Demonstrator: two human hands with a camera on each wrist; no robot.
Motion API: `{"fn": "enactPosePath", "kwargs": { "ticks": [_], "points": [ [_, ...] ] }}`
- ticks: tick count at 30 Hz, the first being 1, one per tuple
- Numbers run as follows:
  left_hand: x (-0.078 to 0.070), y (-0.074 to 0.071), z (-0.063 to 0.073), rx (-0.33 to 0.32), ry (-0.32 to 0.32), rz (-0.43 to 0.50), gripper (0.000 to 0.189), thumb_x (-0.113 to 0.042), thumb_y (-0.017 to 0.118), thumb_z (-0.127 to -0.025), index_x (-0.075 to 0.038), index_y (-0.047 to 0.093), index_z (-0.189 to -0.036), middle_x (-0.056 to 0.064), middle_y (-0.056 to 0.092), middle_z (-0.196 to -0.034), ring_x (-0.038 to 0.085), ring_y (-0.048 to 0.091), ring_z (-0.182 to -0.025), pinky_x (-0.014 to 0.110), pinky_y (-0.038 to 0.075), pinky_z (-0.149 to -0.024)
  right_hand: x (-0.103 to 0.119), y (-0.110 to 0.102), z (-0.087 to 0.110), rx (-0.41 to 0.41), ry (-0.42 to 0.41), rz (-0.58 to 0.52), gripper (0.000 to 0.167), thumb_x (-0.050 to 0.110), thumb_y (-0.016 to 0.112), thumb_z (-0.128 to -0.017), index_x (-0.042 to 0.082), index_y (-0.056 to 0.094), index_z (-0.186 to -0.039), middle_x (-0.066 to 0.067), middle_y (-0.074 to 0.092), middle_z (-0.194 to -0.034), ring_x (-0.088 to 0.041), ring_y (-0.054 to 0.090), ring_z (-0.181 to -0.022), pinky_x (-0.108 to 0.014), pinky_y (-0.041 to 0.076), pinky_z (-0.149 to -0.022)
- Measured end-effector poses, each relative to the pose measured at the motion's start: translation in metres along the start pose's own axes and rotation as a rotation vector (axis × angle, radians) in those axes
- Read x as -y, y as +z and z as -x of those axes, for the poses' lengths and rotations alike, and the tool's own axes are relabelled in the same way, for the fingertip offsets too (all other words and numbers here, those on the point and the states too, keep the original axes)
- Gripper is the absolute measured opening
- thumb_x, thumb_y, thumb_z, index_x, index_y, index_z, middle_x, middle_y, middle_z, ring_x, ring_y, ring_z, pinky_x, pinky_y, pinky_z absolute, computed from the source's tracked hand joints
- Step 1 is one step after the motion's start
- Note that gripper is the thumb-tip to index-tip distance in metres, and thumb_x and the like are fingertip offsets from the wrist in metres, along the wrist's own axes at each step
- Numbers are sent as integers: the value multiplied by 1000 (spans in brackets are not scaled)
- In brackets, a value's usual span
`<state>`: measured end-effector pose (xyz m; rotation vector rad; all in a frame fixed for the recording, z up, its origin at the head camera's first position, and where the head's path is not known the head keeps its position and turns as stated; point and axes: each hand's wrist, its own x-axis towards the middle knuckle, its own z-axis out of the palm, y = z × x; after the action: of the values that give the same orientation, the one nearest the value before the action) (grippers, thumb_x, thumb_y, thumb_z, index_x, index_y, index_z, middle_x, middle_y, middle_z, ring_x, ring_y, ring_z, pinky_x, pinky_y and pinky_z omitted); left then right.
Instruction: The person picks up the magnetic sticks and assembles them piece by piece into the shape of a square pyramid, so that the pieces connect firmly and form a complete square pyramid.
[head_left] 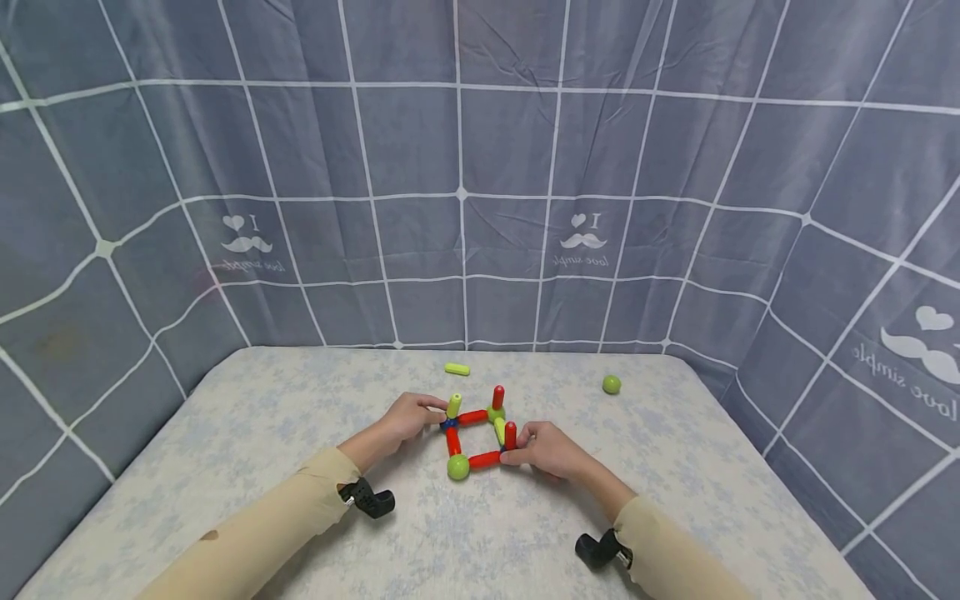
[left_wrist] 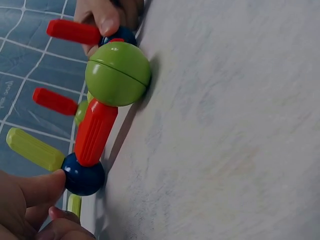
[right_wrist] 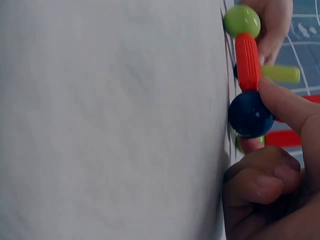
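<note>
A square frame of magnetic rods and balls lies on the table. Red rods [head_left: 484,460] form three sides and a yellow-green rod [head_left: 500,431] the fourth. Its corners alternate between green balls [head_left: 458,467] and blue balls. My left hand [head_left: 408,419] pinches the left blue ball [left_wrist: 83,175], from which a yellow-green rod [left_wrist: 36,150] stands up. Thumb and fingers of my right hand [head_left: 555,452] grip the right blue ball [right_wrist: 250,115], topped by an upright red rod [head_left: 511,434]. Another red rod [head_left: 498,397] rises from the back green ball [head_left: 496,413]; the front green ball bears no upright.
A loose yellow-green rod [head_left: 457,369] lies behind the frame, near the table's back edge. One green ball [head_left: 612,384] sits apart at the back right. A grey-blue checked curtain [head_left: 502,242] encloses the pale patterned table [head_left: 465,550] at the back and sides.
</note>
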<state>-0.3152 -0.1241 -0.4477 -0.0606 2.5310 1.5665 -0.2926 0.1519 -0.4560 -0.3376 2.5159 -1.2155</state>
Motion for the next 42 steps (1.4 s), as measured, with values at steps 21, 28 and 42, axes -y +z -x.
{"fn": "enactPosePath", "kwargs": {
  "ticks": [21, 28, 42],
  "points": [
    [4, 1, -15, 35, 32, 40, 29, -13, 67, -96, -13, 73, -124, -2, 41, -55, 10, 22, -40, 25, 26, -42, 1, -33, -15, 181, -13, -89, 35, 22, 73, -87, 4, 60, -114, 3, 36, -54, -12, 34, -48, -26, 38, -47],
    [5, 0, -21, 51, 37, 43, 30, -13, 66, -96, -12, 73, -125, -4, 31, -49, 12, 21, -39, 26, 25, -41, -2, -32, -16, 189, -10, -72, 23, 23, 76, -87, 4, 65, -97, 2, 39, -54, -11, 36, -48, -26, 37, -47],
    [-4, 5, -31, 77, 62, -5, 30, -13, 64, -98, -13, 72, -127, 2, 44, -58, 11, 24, -40, 27, 27, -42, -9, -40, -41, 1, -31, -77, 32, 19, 64, -95, 5, 68, -123, 3, 39, -54, -11, 34, -46, -26, 36, -47]
  ]
}}
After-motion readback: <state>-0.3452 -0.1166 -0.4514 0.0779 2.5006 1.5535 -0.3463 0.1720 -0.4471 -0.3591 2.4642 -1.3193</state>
